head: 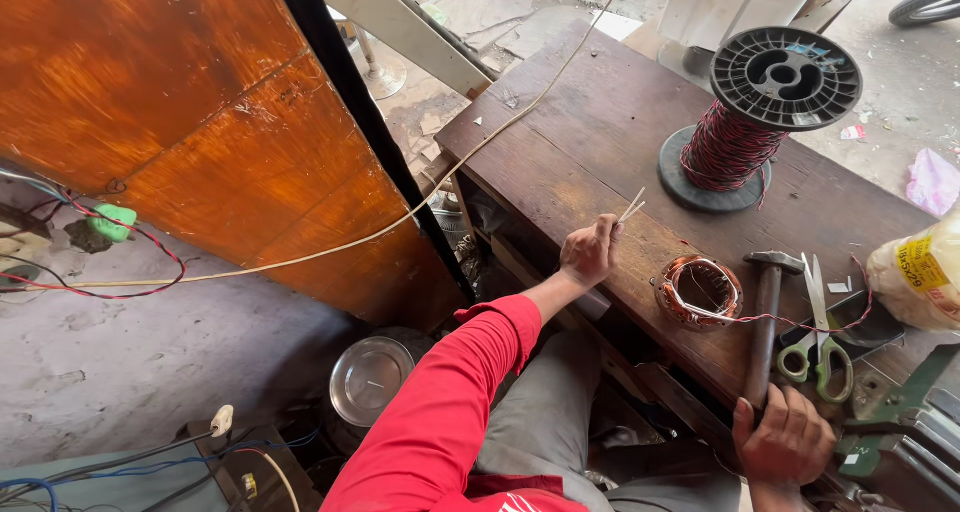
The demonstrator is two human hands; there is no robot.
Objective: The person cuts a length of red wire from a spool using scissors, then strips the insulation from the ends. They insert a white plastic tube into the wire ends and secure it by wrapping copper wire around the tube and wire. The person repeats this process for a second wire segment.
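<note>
Hands: our left hand point(590, 252) pinches thin white strips point(632, 207) | our right hand point(786, 440) grips hammer point(766, 312) handle | copper coil point(699, 292) between them on surface point(590, 142)

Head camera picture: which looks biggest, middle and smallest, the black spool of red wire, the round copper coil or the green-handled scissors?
1. Black plastic spool of red wire, clearly largest.
2. Green-handled scissors and round copper wire coil look about alike. The scissors are longer but thin, the coil wider, so no firm ranking between them.
</note>
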